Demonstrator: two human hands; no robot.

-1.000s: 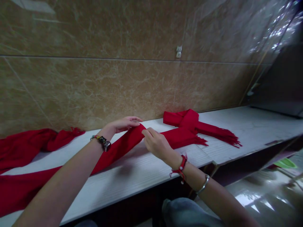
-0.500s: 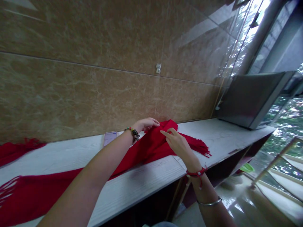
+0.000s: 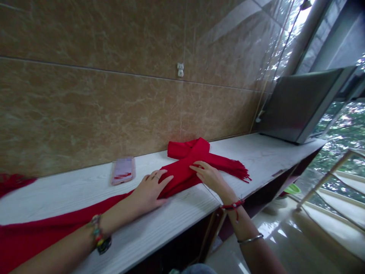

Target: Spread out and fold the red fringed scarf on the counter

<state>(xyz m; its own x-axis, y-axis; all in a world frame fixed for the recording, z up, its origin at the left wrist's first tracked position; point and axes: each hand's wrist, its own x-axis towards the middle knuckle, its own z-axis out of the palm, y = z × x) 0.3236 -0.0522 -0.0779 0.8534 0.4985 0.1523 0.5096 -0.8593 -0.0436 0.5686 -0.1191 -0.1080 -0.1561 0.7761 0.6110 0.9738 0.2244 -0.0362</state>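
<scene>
A red fringed scarf [image 3: 182, 167] lies lengthwise along a white wood-grain counter [image 3: 176, 207]. Toward the wall its right part is folded into a crossing loop, and a fringed end points right. My left hand [image 3: 148, 190] rests palm down on the scarf's middle stretch, fingers spread. At the scarf's near edge, just below the crossing, my right hand [image 3: 209, 175] touches the cloth with its fingers stretched out and slightly bent. A phone [image 3: 123, 170] with its screen lit lies behind my left hand. Part of the scarf is hidden under my left forearm.
Another red fringed cloth [image 3: 17, 182] lies at the far left. A brown marble-patterned wall [image 3: 114, 110] backs the counter. A dark grey box-shaped appliance [image 3: 291, 106] stands at the right end. Below are open shelves, a green basin [image 3: 292, 188] and a rack [image 3: 325, 179].
My left hand has left the folded loop by the wall and moved left and nearer, flattening on the scarf. The right hand has shifted slightly down. More of the loop and phone shows.
</scene>
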